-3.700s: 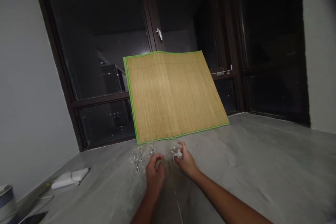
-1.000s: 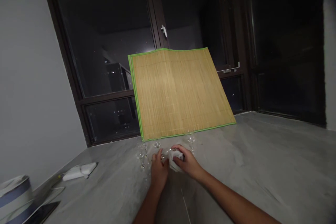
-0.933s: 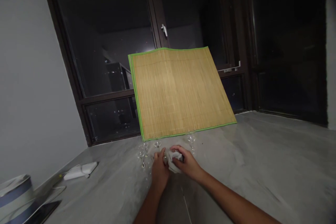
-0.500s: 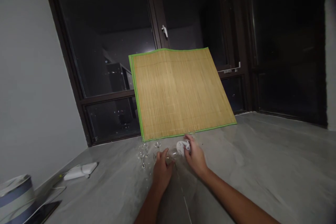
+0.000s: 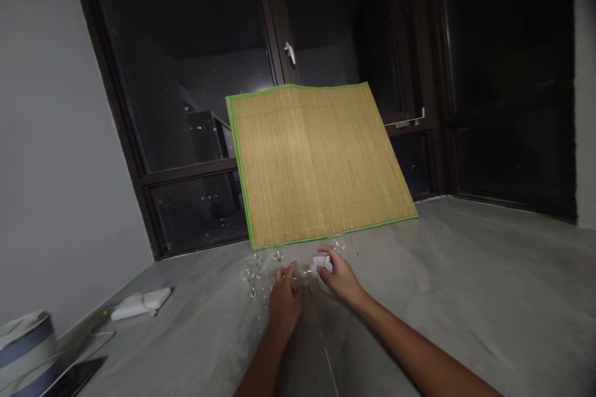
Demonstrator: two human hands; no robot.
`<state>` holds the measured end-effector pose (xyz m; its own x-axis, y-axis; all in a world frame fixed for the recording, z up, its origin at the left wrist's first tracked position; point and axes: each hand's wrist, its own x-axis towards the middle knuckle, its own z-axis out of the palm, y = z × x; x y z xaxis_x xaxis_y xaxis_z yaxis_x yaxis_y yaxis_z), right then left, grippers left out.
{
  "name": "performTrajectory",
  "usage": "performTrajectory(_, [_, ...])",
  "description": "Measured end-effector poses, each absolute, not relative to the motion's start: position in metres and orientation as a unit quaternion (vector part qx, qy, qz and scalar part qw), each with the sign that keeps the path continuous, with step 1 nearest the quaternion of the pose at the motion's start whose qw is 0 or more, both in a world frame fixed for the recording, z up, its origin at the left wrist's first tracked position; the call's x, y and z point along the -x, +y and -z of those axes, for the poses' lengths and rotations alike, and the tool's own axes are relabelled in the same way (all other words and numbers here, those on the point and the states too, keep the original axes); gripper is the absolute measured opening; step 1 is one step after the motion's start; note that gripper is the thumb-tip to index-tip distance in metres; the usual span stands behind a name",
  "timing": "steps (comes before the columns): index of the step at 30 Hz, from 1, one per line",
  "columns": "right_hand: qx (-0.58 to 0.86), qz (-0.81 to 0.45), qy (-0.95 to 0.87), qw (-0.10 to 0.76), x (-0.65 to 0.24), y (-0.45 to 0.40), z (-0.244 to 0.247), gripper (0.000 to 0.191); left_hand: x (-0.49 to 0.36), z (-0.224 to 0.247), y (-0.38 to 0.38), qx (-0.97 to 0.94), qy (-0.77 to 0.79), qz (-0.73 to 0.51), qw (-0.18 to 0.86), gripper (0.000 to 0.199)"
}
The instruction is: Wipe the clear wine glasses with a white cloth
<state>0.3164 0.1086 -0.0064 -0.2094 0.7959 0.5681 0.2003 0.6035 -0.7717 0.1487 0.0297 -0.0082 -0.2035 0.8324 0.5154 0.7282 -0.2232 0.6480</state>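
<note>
My left hand [image 5: 285,296] is closed around a small clear stemmed glass [image 5: 305,271], which lies sideways between my two hands. A white cloth [image 5: 323,263] is bunched in my right hand [image 5: 341,276], against the right end of that glass. To the left of my left hand stand several small stemmed glasses, among them a front glass [image 5: 250,276] and a back glass [image 5: 278,254]. One more clear glass [image 5: 339,242] stands just beyond my right hand. My fingers hide part of the held glass.
A bamboo mat [image 5: 316,161] with green edging leans against the dark window [image 5: 186,62] behind the glasses. On the grey marbled surface [image 5: 465,291], a white power strip [image 5: 141,304] with a cable lies left. A striped tin [image 5: 28,353] and a dark flat object [image 5: 81,378] are at lower left.
My right hand has turned slightly and shifted the cloth a little against the glass. The glass beyond it now shows more clearly. My left hand has barely moved.
</note>
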Motion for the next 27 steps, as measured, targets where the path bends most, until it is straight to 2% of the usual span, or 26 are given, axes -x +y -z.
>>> performTrajectory(3, [0.402, -0.251, -0.736, 0.483, -0.319, 0.109, 0.009, 0.050, -0.150, 0.009, 0.028, -0.648, 0.615, -0.448, 0.043, 0.053])
performTrajectory(8, [0.407, -0.239, -0.728, 0.497, -0.318, 0.110, 0.014, 0.073, -0.153, 0.012, 0.026, -0.668, 0.604, -0.432, 0.054, 0.053])
performTrajectory(12, [0.369, -0.276, -0.740, 0.490, -0.316, 0.112, 0.015, 0.059, -0.154, 0.011, 0.026, -0.663, 0.605, -0.436, 0.064, 0.049])
performTrajectory(15, [0.355, -0.284, -0.724, 0.519, -0.316, 0.109, 0.010, 0.049, -0.153, 0.010, 0.028, -0.648, 0.614, -0.447, 0.059, 0.047])
performTrajectory(19, [0.311, -0.316, -0.731, 0.519, -0.318, 0.100, 0.001, 0.051, -0.148, 0.010, 0.031, -0.607, 0.649, -0.456, 0.048, 0.045])
performTrajectory(23, [0.241, -0.364, -0.760, 0.482, -0.320, 0.093, -0.003, 0.066, -0.145, 0.012, 0.032, -0.602, 0.659, -0.449, 0.038, 0.047])
performTrajectory(27, [0.247, -0.351, -0.738, 0.520, -0.318, 0.099, 0.000, 0.061, -0.150, 0.011, 0.031, -0.632, 0.610, -0.473, 0.064, 0.047])
